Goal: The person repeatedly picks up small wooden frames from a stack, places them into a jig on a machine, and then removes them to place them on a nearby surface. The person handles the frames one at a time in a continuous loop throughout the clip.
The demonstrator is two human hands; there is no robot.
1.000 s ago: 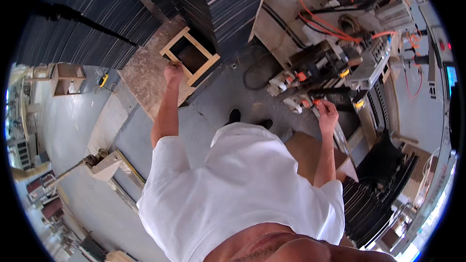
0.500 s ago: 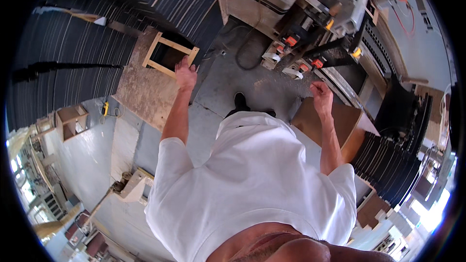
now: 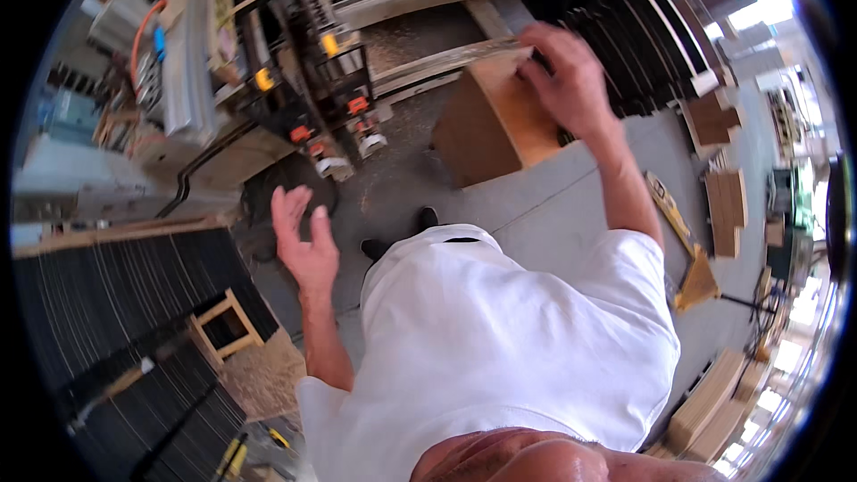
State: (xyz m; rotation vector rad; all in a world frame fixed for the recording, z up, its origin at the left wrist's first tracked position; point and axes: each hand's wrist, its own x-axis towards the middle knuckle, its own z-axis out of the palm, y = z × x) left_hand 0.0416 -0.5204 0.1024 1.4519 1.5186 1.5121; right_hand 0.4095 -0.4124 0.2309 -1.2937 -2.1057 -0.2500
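Observation:
My left hand (image 3: 308, 245) is raised to the left of my body, fingers spread and thumb apart, with nothing in it. Below it on the left, a small wooden frame (image 3: 252, 336) lies on a dusty brown board (image 3: 266, 377) beside stacked black panels (image 3: 107, 299). My right hand (image 3: 576, 85) reaches forward above a brown box-like block (image 3: 478, 129). Its fingers and thumb look parted and slightly blurred, and I see nothing held in them. Whether it touches the block, I cannot tell. Another stack of dark panels (image 3: 638, 45) stands just beyond that hand.
A machine with metal rails (image 3: 428, 71) and orange-marked parts (image 3: 301, 135) stands ahead. At the right, a yellow pallet-jack-like tool (image 3: 698, 281) rests on the grey floor (image 3: 580, 205). Wooden boards (image 3: 710, 402) are stacked farther right.
The view has turned to the right. My left hand has come away from the wooden frame and its fingers have spread. My right hand has reached out over the brown block.

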